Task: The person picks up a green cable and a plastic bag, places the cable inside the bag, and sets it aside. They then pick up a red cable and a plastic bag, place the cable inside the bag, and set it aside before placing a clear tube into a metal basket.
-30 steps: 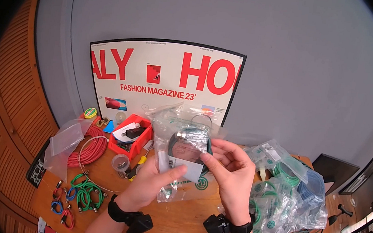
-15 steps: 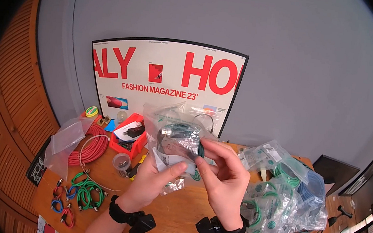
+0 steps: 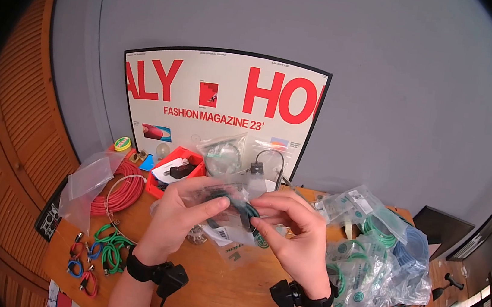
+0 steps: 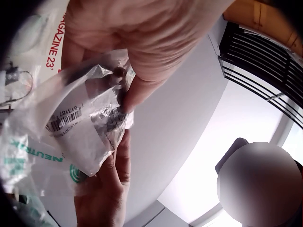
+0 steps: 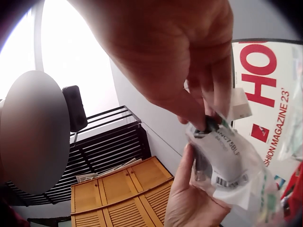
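Both hands hold up a clear plastic bag [image 4: 23, 137] with green NEUTRIK print, above the desk and in front of the monitor. Inside lie a coiled dark green cable [image 3: 244, 209] and a white barcode label [image 4: 75, 142]. My left hand [image 3: 171, 224] grips the bag from the left, its thumb pressed across the front. From the right, my right hand [image 3: 297, 232] pinches the dark coil's edge between thumb and fingers. In the right wrist view, those fingertips meet a dark piece at the bag's upper end, above the label.
A red bin [image 3: 201, 163] stands behind the left hand, beside a coiled red cable [image 3: 123, 191]. Short green cables [image 3: 114, 254] lie at front left. Bagged cables [image 3: 359, 275] are piled on the right. Behind stands a monitor [image 3: 223, 90], with small clear bags [image 3: 221, 154] before it.
The bag has tipped flatter and dropped slightly, uncovering other bags by the monitor. My left hand has shifted up and left. The right hand keeps its pinch.
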Demonstrator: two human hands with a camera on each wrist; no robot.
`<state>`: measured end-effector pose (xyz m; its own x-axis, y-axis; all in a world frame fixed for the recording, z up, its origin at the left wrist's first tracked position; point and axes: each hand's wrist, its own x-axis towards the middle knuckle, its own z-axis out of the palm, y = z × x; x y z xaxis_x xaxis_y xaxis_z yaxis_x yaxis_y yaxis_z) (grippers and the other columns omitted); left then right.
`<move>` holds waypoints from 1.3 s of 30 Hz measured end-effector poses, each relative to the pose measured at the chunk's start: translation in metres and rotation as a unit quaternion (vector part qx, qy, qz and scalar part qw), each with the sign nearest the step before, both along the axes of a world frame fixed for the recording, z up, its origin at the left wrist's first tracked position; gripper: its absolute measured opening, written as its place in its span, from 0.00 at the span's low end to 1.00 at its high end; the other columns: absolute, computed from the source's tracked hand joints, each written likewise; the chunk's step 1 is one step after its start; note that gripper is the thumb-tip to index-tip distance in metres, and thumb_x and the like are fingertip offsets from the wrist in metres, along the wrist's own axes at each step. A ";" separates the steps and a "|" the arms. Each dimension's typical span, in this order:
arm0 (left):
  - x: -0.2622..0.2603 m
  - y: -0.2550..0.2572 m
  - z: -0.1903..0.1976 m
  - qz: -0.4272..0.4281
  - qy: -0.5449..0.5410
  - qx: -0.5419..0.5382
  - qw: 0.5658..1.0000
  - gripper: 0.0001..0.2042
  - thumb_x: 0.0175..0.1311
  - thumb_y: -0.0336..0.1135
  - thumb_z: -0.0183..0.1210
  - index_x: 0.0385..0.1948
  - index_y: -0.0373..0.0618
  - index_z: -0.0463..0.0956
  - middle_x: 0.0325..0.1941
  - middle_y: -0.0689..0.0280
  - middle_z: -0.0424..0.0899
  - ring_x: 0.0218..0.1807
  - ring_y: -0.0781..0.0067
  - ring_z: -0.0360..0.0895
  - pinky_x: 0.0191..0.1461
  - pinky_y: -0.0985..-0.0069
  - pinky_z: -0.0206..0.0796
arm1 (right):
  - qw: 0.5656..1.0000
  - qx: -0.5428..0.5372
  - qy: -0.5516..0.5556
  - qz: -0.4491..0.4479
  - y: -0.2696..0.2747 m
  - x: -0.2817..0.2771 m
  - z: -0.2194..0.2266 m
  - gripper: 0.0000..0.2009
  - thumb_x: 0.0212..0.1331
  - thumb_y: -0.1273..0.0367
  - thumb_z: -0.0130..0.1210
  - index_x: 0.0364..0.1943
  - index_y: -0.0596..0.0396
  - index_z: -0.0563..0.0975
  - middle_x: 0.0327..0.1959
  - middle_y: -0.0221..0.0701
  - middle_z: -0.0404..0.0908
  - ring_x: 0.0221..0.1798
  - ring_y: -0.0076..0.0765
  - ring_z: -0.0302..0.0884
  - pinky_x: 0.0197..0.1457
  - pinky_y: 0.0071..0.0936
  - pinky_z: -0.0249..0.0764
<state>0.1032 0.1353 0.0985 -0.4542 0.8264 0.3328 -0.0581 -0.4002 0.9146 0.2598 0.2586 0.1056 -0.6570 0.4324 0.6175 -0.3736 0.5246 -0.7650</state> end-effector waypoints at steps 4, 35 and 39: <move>0.005 0.005 -0.008 -0.022 -0.054 0.028 0.998 0.12 0.63 0.26 0.58 0.47 0.34 0.75 0.46 0.60 0.83 0.46 0.73 0.80 0.52 0.74 0.74 | 0.999 -0.030 -0.016 0.013 -0.002 -0.001 -0.001 0.15 0.50 0.85 0.58 0.43 0.60 0.80 0.44 0.34 0.81 0.44 0.29 0.82 0.45 0.22 0.80; -0.011 0.011 -0.023 0.015 -0.242 0.156 0.957 0.09 0.70 0.31 0.51 0.47 0.44 0.76 0.46 0.63 0.82 0.52 0.72 0.78 0.57 0.71 0.70 | 0.989 -0.124 0.075 -0.009 0.014 0.014 0.004 0.19 0.56 0.82 0.57 0.53 0.58 0.71 0.31 0.23 0.76 0.36 0.16 0.73 0.42 0.16 0.69; -0.006 0.008 -0.018 -0.011 -0.209 0.170 0.963 0.07 0.69 0.30 0.52 0.45 0.44 0.76 0.46 0.64 0.82 0.52 0.71 0.78 0.57 0.71 0.70 | 0.987 -0.141 0.081 -0.001 0.015 0.014 0.005 0.18 0.57 0.81 0.57 0.53 0.58 0.72 0.33 0.23 0.76 0.37 0.16 0.72 0.42 0.16 0.69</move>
